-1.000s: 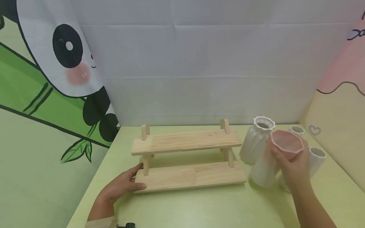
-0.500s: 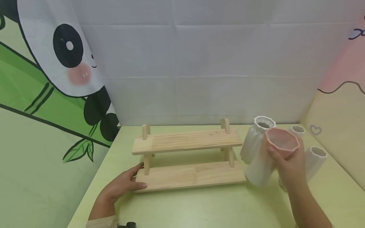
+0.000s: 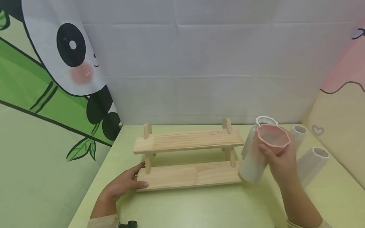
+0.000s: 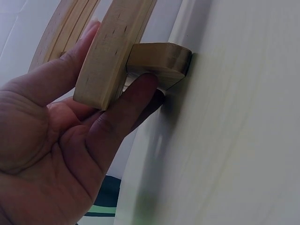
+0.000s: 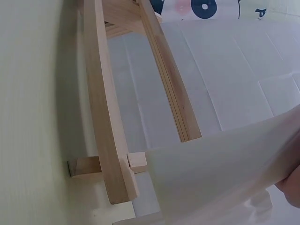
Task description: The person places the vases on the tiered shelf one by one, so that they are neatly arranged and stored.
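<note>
The fingers and thumb of the right hand (image 3: 282,160) were curled round the upper part of a tall vase (image 3: 254,158), thumb on the near side just below its pink, many-sided rim. Below the grip the smooth wall turned matt white and ran down past the fingers to a base that seemed, from the right wrist view, to hang clear of the tabletop. The left hand (image 3: 121,186) gripped the left end of a two-tier shelf (image 3: 188,174), thumb laid on top of the lower board and fingers curled beneath, one fingertip by a blocky foot. The shelf was pale wood with fine grain, its boards flat and straight-edged, joined by short posts whose rounded tops rose above the upper board; an open gap ran between the tiers. The held vase hung beside the lower board's right end, overlapping it in the head view; whether they touched could not be told. Behind the vase stood a fluted white vase (image 3: 248,141) with a scalloped lip, and to the right of the gripping hand were two slim white vases (image 3: 312,163). The light yellow-green table (image 3: 185,209) spread forward from the shelf's front edge, and creased white cloth (image 3: 182,63) rose behind.
</note>
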The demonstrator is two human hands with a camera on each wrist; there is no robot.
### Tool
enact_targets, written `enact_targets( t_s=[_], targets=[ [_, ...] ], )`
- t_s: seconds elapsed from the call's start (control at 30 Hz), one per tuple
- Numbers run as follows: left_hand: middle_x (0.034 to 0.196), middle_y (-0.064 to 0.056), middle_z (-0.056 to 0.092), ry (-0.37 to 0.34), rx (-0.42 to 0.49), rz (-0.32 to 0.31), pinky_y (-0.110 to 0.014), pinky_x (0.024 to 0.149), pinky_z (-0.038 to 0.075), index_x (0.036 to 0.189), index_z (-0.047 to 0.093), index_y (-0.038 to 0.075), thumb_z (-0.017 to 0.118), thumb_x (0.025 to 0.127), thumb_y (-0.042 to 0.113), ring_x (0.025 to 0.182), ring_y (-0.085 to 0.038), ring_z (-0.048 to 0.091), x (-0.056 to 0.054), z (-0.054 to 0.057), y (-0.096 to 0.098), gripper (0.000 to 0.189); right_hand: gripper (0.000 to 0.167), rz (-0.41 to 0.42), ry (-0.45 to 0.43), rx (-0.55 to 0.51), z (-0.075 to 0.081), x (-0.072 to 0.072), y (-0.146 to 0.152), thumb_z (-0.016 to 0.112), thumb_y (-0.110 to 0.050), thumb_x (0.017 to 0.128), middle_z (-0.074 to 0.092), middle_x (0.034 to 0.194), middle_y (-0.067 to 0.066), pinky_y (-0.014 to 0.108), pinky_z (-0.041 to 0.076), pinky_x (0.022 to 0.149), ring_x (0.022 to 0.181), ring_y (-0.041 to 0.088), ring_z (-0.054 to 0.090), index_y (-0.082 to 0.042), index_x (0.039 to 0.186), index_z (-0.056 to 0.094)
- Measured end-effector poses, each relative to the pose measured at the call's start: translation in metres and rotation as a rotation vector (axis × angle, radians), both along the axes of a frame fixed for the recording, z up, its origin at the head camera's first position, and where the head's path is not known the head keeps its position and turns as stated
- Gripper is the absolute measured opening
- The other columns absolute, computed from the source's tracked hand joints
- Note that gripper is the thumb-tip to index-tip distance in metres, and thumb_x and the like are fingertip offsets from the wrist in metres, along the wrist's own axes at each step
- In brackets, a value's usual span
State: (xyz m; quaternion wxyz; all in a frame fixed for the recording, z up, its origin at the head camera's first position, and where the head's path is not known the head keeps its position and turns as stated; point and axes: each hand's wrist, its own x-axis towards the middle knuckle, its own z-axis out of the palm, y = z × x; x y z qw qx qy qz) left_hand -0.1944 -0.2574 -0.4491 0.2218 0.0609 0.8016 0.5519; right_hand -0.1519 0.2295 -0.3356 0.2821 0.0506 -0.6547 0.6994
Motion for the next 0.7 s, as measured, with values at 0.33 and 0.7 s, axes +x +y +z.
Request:
enact_targets(
  t_s=[0.33,0.7],
  targets=[
    [0.147,-0.022,0.045,-0.013,-0.028,0.047,-0.049,0.105,0.042,0.157,0.021,0.014,0.082,0.079,0.023,0.118,-0.025,0.06,-0.001,0.003,0.007,0.1,0.064,0.079,0.035,0.005,0.001,-0.014,-0.01,0.074,0.008,0.076,0.058,0.117,0.009,0.017,0.051,0.081,0.1,0.019,0.057,-0.011,0.132,0.049],
    [0.147,-0.021,0.046,-0.011,-0.028,0.061,-0.045,0.102,0.044,0.158,0.021,0.015,0.082,0.079,0.025,0.114,-0.023,0.062,-0.002,0.004,0.014,0.101,0.066,0.133,-0.012,0.037,0.008,-0.024,-0.021,0.069,0.011,0.078,0.057,0.117,0.008,0.017,0.051,0.08,0.1,0.017,0.057,-0.012,0.135,0.046]
  ],
)
